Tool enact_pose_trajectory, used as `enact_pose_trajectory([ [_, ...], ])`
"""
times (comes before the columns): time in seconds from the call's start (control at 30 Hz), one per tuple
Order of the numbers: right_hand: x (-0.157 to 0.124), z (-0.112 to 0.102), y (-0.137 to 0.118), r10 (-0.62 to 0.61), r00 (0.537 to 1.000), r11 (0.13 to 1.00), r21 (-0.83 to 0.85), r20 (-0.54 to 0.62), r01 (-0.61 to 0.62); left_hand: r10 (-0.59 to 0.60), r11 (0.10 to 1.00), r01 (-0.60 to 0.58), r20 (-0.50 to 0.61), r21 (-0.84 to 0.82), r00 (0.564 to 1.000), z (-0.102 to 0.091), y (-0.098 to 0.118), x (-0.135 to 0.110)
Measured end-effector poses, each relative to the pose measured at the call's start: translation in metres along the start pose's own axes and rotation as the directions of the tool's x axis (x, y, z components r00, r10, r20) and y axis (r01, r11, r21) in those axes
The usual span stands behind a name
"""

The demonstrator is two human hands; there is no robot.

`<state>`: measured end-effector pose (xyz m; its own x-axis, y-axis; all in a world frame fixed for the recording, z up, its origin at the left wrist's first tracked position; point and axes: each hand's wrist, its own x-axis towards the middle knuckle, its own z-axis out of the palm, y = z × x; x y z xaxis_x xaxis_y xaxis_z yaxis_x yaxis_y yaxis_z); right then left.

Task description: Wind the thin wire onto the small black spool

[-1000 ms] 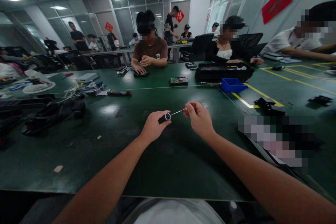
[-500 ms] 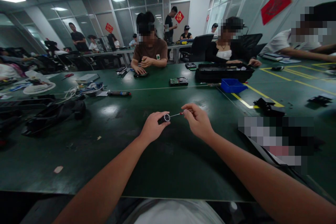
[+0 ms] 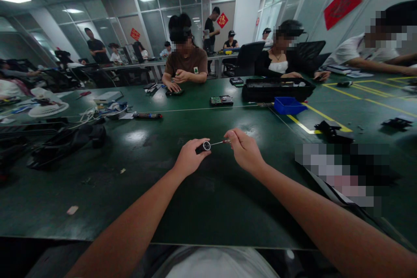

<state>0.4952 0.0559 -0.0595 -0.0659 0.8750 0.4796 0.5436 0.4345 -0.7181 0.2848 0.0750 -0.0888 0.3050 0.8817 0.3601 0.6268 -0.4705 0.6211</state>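
Observation:
My left hand (image 3: 192, 156) is closed around a small black cylinder (image 3: 206, 146) with a silvery ring at its end, which faces right. My right hand (image 3: 244, 147) grips a screwdriver (image 3: 217, 143) by its reddish handle, most of which the fingers hide. The thin metal shaft points left, and its tip reaches the ringed end of the cylinder; whether it sits inside a screw I cannot tell. Both hands are held just above the green table (image 3: 195, 208).
Farther off lie a hard drive (image 3: 221, 100), a blue bin (image 3: 289, 105) and a long black housing (image 3: 276, 90). Black parts (image 3: 334, 131) lie to the right, a black bag-like thing (image 3: 68, 143) to the left. A co-worker (image 3: 185, 63) sits opposite.
My right fingers have closed more tightly around the screwdriver handle, with the hand turned slightly. My left hand and the cylinder stay in place.

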Motion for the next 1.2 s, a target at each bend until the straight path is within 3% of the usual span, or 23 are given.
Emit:
enact_pose_trajectory([
  [0.13, -0.002, 0.003, 0.0, 0.021, 0.997, 0.998, 0.068, -0.069, -0.017, 0.0, 1.0, 0.0, -0.002, -0.02, 1.0, 0.001, 0.002, 0.001],
  [0.33, 0.002, 0.009, 0.002, 0.14, 0.988, 0.922, 0.374, -0.066, -0.105, -0.006, 0.999, 0.005, -0.02, -0.042, 1.0, 0.0, 0.001, 0.0],
  [0.43, 0.01, 0.006, 0.008, 0.336, 0.942, 0.721, 0.646, -0.011, -0.25, 0.086, 0.994, -0.087, -0.021, -0.068, 0.996, -0.002, 0.003, 0.0],
  [0.5, 0.015, 0.003, 0.013, 0.409, 0.891, 0.533, 0.742, 0.195, -0.407, 0.122, 0.991, -0.123, -0.031, -0.054, 0.992, -0.003, 0.004, 0.0],
  [0.53, 0.017, 0.001, 0.015, 0.42, 0.878, 0.487, 0.76, 0.229, -0.43, 0.117, 0.992, -0.119, -0.037, -0.041, 0.992, -0.003, 0.005, 0.0],
  [0.6, 0.018, 0.001, 0.018, 0.424, 0.89, 0.518, 0.76, 0.169, -0.391, 0.082, 0.996, -0.082, -0.037, -0.015, 0.996, -0.003, 0.005, 0.001],
  [0.73, 0.014, 0.007, 0.02, 0.346, 0.938, 0.739, 0.619, -0.009, -0.266, 0.037, 0.999, -0.036, -0.011, 0.007, 0.999, -0.003, 0.005, 0.002],
  [0.83, 0.01, 0.009, 0.017, 0.264, 0.962, 0.835, 0.515, -0.068, -0.193, 0.032, 0.999, -0.032, 0.0, 0.014, 1.0, -0.003, 0.005, 0.001],
  [1.0, 0.006, 0.006, 0.006, 0.174, 0.976, 0.918, 0.381, -0.131, -0.112, 0.037, 0.999, -0.037, -0.002, 0.011, 0.999, -0.002, 0.006, 0.0],
  [1.2, 0.004, 0.004, -0.001, 0.118, 0.987, 0.937, 0.341, -0.107, -0.075, 0.02, 0.999, -0.02, 0.0, 0.025, 1.0, -0.003, 0.007, 0.0],
])
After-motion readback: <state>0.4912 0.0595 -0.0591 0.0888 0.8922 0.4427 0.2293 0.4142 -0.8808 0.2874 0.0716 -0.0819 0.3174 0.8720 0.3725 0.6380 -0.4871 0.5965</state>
